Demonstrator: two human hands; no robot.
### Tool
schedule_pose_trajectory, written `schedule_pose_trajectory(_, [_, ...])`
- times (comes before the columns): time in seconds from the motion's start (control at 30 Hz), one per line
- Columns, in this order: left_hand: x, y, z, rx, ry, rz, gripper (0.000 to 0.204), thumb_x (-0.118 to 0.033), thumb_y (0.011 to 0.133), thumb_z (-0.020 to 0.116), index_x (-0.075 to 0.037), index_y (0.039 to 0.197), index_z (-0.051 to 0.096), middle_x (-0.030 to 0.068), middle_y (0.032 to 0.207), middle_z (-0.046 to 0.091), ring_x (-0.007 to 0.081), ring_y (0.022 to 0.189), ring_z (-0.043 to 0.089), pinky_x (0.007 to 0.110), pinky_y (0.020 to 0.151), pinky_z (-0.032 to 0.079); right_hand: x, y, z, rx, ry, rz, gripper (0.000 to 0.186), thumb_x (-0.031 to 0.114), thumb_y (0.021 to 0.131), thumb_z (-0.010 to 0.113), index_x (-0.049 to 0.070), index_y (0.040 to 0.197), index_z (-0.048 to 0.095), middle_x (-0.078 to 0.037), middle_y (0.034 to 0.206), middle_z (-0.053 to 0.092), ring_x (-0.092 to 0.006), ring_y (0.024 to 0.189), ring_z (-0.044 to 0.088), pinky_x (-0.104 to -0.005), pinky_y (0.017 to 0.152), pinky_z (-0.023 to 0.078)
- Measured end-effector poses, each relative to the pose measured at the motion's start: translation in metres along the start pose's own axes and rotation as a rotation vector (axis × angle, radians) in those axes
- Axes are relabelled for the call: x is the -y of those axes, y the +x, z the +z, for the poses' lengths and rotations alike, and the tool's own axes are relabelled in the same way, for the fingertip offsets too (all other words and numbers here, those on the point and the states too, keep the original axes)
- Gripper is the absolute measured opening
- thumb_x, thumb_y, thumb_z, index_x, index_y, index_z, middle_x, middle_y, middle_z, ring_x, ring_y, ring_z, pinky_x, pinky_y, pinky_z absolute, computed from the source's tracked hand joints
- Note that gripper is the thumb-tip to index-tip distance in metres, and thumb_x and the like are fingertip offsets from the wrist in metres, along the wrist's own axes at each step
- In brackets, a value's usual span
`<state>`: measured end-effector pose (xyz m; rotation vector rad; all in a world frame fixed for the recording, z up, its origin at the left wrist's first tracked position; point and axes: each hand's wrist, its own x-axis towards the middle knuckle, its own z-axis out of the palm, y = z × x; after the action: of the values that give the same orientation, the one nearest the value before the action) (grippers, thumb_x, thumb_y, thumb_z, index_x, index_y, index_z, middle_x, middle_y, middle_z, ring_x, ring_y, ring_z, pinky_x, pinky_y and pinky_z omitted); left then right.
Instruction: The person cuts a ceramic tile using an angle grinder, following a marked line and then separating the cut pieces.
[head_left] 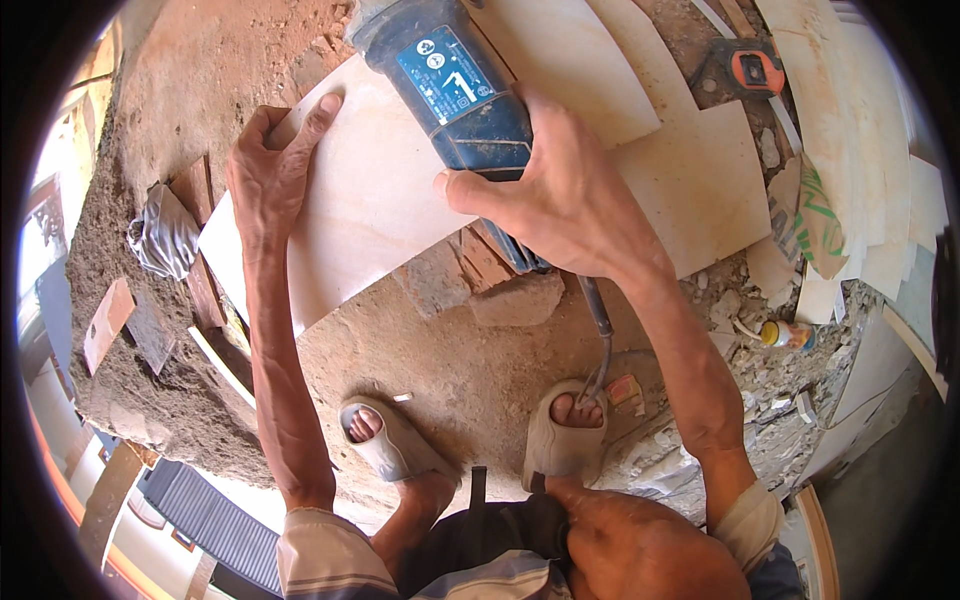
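Note:
My right hand (565, 195) is wrapped round the rear body of a blue angle grinder (485, 125), its thumb pointing left. The grinder's head runs past the top of the picture, so its disc is out of sight. Beneath the tool lies a cream tile (350, 200), set at a slant. At the tile's left end my left hand (270, 180) grips the edge, thumb on the top face and fingers curled mostly out of sight. A dark power cord (603, 325) drops from the grinder's rear toward my right foot.
Broken bricks (515, 300) sit under the tile's near edge. More cream tiles (700, 190) lie to the right, near an orange and black tape measure (755, 70). Rubble (770, 390) and a small yellow-labelled container (787, 335) are at right. A crumpled striped cloth (167, 232) lies left.

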<state>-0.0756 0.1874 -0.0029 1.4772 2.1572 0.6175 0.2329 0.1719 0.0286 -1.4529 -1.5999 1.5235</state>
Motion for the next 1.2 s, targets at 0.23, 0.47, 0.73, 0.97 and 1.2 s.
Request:
schedule_pose_trajectory(0.23, [-0.001,0.000,-0.001,-0.011,0.033,0.001,0.092,-0.084,0.081,0.086,0.002,0.113,0.079,0.0182,0.082,0.080,0.0279,0.070,0.081,0.054,0.072,0.069,0.003,0.003,0.002,0.005,-0.024,-0.009,0.058,0.035,0.080,0.084,-0.013,0.107,0.066,-0.024,0.083,0.073,-0.0332,0.076,0.075,-0.0472,0.074,0.062])
schedule_pose_trajectory(0.47, [-0.002,0.000,-0.001,0.004,0.047,-0.009,0.095,-0.087,0.080,0.085,0.001,0.115,0.079,0.0194,0.084,0.081,0.0290,0.071,0.081,0.056,0.072,0.069,0.008,0.001,0.001,0.043,-0.014,0.084,0.059,0.035,0.080,0.085,-0.013,0.109,0.067,-0.024,0.084,0.073,-0.0346,0.077,0.075,-0.0475,0.076,0.062])
schedule_pose_trajectory(0.73, [0.000,0.000,0.000,-0.019,0.045,0.025,0.089,-0.083,0.082,0.086,0.001,0.111,0.080,0.0175,0.080,0.080,0.0270,0.069,0.081,0.052,0.070,0.069,0.016,-0.005,0.000,0.042,0.024,0.101,0.056,0.033,0.080,0.084,-0.015,0.104,0.067,-0.023,0.080,0.073,-0.0322,0.073,0.074,-0.0462,0.074,0.061])
schedule_pose_trajectory(0.97, [-0.003,-0.003,0.001,-0.024,0.011,0.023,0.085,-0.080,0.083,0.088,0.001,0.109,0.080,0.0177,0.080,0.080,0.0267,0.068,0.080,0.050,0.069,0.068,0.012,0.003,0.000,0.050,-0.008,0.095,0.059,0.035,0.080,0.085,-0.016,0.102,0.067,-0.023,0.077,0.073,-0.0312,0.072,0.074,-0.0460,0.073,0.061])
schedule_pose_trajectory(1.2, [-0.002,-0.003,0.001,-0.028,0.014,0.021,0.083,-0.079,0.084,0.088,0.000,0.108,0.080,0.0177,0.080,0.080,0.0258,0.068,0.080,0.050,0.069,0.068,0.013,0.012,-0.001,0.076,0.001,0.075,0.041,0.037,0.082,0.083,-0.001,0.074,0.068,-0.015,0.064,0.067,-0.0261,0.059,0.066,-0.0445,0.063,0.055])
